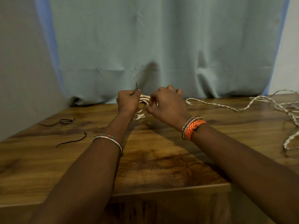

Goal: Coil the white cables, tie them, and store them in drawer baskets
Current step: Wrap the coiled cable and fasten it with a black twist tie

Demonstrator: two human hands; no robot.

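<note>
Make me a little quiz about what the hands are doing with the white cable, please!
1. True or false: the coiled white cable lies flat on the table, with no hand on it.
2. Which hand pinches the dark tie that sticks up? A) left hand B) right hand
3. How many loose dark ties lie on the table to the left?

Key
1. False: both hands hold it up between them.
2. A
3. Two; the second lies nearer the person.
</note>
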